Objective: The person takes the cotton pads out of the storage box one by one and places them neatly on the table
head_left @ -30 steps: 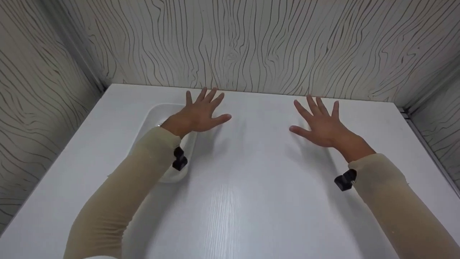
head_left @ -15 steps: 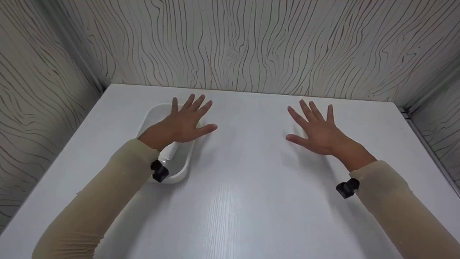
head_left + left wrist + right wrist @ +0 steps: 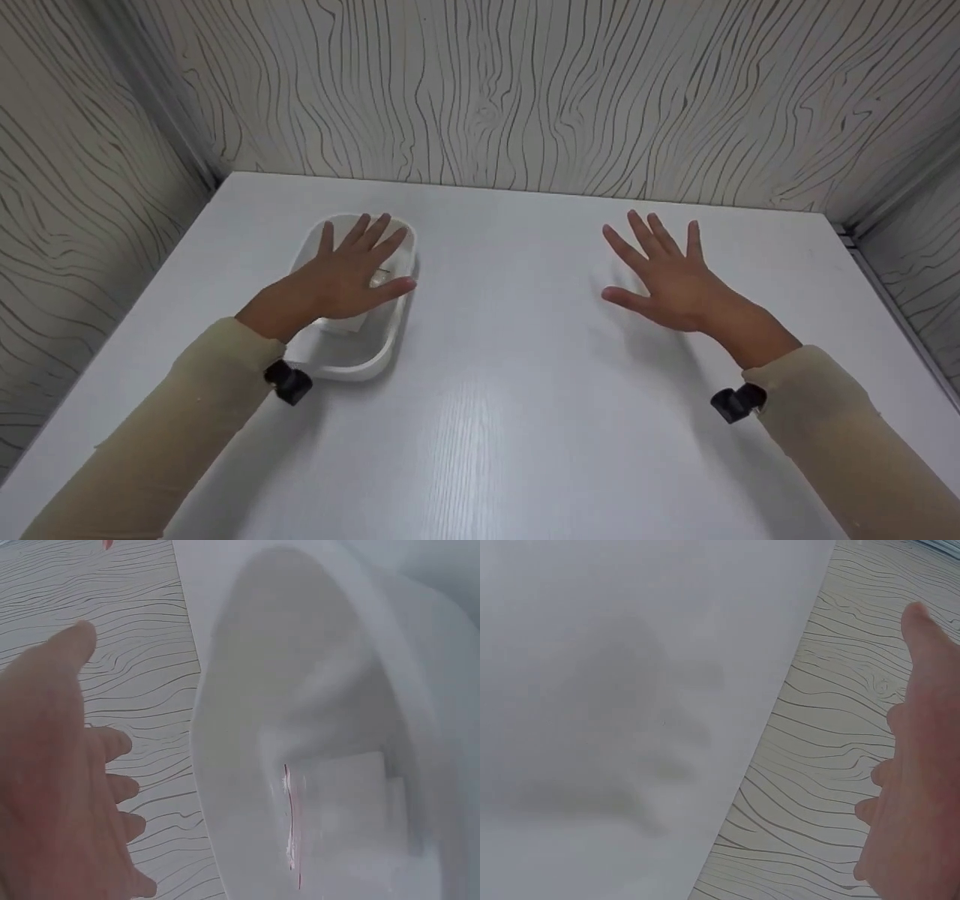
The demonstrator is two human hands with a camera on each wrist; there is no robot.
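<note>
My left hand (image 3: 341,277) hovers over a white oval-cornered tray (image 3: 367,367), its fingers spread and holding nothing. Inside the tray (image 3: 247,690) lies a small white item in clear plastic with a thin red line, like a zip bag (image 3: 345,802); in the head view the hand covers much of it. My right hand (image 3: 675,289) is held above the right half of the white table (image 3: 510,337), fingers spread, with nothing in it. Its shadow falls on the tabletop in the right wrist view, and the hand (image 3: 915,772) stays apart from the surface.
Panels with a wood-grain pattern (image 3: 510,90) rise behind the table and on both sides. A black camera mount (image 3: 289,382) sits on the left sleeve, another mount (image 3: 739,403) on the right one.
The left hand has moved left and nearer, from beyond the tray's right side to over the tray, uncovering its right edge. My right hand has drawn slightly nearer. Both stay spread.
</note>
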